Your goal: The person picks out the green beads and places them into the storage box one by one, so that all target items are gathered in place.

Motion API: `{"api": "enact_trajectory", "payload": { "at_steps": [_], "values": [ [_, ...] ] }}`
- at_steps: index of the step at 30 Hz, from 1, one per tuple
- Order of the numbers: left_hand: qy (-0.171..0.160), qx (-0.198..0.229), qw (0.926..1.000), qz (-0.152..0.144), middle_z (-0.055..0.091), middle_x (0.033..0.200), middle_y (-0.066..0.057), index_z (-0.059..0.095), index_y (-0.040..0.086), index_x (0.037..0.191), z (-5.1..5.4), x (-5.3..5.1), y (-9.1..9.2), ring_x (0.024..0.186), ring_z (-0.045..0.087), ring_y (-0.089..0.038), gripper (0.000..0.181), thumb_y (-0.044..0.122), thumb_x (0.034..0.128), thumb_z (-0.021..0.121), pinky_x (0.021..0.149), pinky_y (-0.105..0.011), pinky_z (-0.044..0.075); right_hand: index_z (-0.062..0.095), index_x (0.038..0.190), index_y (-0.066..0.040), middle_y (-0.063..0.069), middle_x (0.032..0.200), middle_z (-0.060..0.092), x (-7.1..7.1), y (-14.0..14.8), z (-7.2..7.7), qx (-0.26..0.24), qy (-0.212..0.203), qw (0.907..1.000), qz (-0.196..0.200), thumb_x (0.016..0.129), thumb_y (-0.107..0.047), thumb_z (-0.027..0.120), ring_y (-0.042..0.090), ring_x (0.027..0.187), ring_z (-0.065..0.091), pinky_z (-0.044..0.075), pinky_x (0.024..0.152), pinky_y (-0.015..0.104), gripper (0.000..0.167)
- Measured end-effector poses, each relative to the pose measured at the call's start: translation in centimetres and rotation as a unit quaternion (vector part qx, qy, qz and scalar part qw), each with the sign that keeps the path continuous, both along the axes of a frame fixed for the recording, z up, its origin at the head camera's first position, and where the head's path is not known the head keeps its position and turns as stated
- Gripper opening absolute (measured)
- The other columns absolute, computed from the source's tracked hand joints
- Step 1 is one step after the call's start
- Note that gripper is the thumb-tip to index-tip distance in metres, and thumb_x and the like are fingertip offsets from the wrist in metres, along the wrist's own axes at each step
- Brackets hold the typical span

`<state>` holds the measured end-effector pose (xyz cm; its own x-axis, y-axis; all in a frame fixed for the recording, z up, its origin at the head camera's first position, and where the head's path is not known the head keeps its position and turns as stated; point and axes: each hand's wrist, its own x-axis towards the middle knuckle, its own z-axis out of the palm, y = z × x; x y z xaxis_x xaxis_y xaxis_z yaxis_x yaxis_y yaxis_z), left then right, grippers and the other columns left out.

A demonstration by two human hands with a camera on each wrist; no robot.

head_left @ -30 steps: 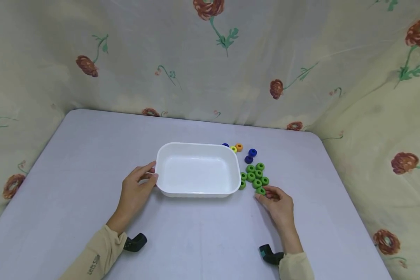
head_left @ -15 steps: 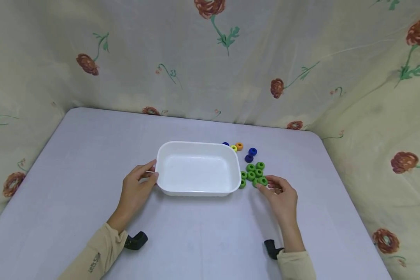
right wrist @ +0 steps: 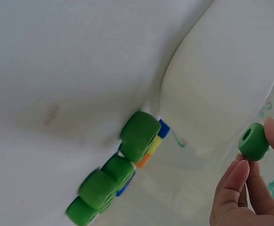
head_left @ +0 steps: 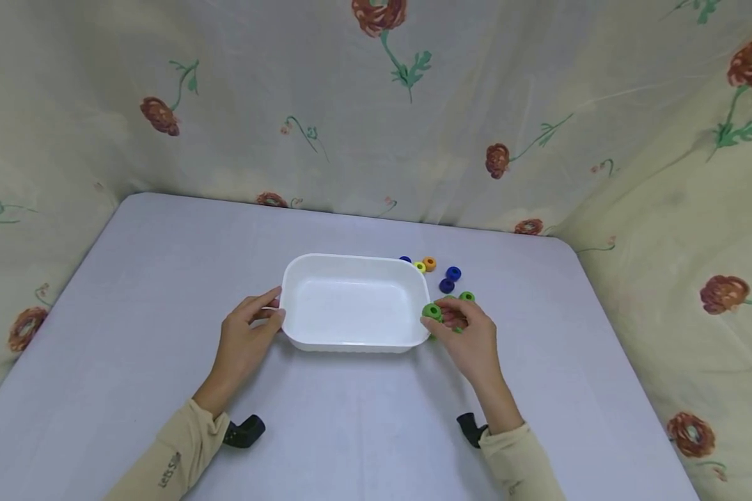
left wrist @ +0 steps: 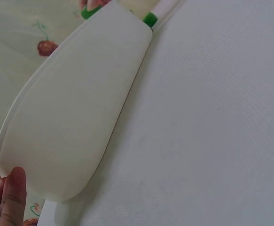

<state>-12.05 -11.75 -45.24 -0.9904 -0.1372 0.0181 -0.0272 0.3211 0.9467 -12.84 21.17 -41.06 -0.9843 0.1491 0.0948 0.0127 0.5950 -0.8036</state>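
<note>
Right hand (head_left: pixel 474 341) grip pinched on green bead (head_left: pixel 432 311), beside right end of white tray (head_left: pixel 354 306); bead hole faces up toward head camera. Left hand (head_left: pixel 244 341) grip clamped on tray's left end; left wrist view shows thumb against outer wall. Right wrist view shows other green beads (right wrist: pixel 97 189) on desk (head_left: pixel 351 431), mostly hidden in head view. Tray's long axis runs left to right.

Blue beads (head_left: pixel 453 273), a yellow bead (head_left: pixel 419 266) and an orange bead (head_left: pixel 429 264) lie toward the far edge of the table (head_left: pixel 351 424). Flowered cloth (head_left: pixel 244 76) hangs behind.

Cream fabric (head_left: pixel 244 83) patterned with rust-red flowers (head_left: pixel 498 161) hangs behind a pale table (head_left: pixel 363 417).
</note>
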Motion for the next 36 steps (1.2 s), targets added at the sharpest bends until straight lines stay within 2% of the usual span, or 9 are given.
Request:
{"api": "enact_trajectory", "payload": {
  "at_steps": [7,13,19,27,36],
  "values": [
    [-0.001,0.003,1.0000,0.000,0.062,0.122,-0.015,0.057,0.008,0.142,0.1,0.0,0.1,0.113,0.063,-0.025,0.046,0.008,0.0966,0.063,0.080,-0.006,0.056,0.070,0.115,-0.007,0.009,0.109,0.067,-0.6,-1.8,0.0,0.044,-0.011,0.9981,0.043,0.083,-0.019,0.083,0.020,0.095,0.060,0.056,0.083,0.027,0.036],
    [0.007,0.011,0.9999,-0.004,0.062,0.121,-0.016,0.058,0.007,0.141,0.0,0.0,0.2,0.111,0.063,-0.025,0.045,0.007,0.0962,0.063,0.079,-0.007,0.056,0.071,0.113,-0.007,0.008,0.107,0.068,-1.1,-2.7,-0.1,0.063,-0.022,0.9962,0.057,0.083,-0.021,0.083,0.021,0.094,0.061,0.054,0.082,0.029,0.036],
    [0.014,0.009,0.9998,-0.006,0.063,0.120,-0.016,0.059,0.009,0.140,-0.3,-0.1,0.0,0.110,0.063,-0.025,0.044,0.007,0.0963,0.064,0.078,-0.006,0.056,0.071,0.114,-0.007,0.009,0.107,0.069,-1.7,-3.5,-0.4,0.069,-0.027,0.9944,0.075,0.083,-0.020,0.083,0.022,0.092,0.064,0.058,0.084,0.032,0.036],
    [0.016,0.004,0.9998,-0.006,0.063,0.119,-0.015,0.059,0.009,0.140,-0.2,-0.1,0.0,0.109,0.063,-0.025,0.044,0.006,0.0961,0.064,0.077,-0.006,0.056,0.070,0.111,-0.006,0.009,0.101,0.069,-2.6,-4.7,-0.7,0.098,-0.029,0.9894,0.103,0.082,-0.018,0.084,0.020,0.087,0.063,0.058,0.078,0.028,0.034],
    [0.006,0.005,1.0000,0.000,0.063,0.120,-0.015,0.059,0.008,0.140,0.0,-0.1,0.0,0.110,0.063,-0.025,0.045,0.006,0.0959,0.063,0.078,-0.006,0.056,0.071,0.109,-0.005,0.010,0.102,0.069,-3.8,-6.1,-0.7,0.145,-0.055,0.9769,0.147,0.083,-0.017,0.082,0.022,0.090,0.061,0.057,0.080,0.033,0.030]
  ]
}}
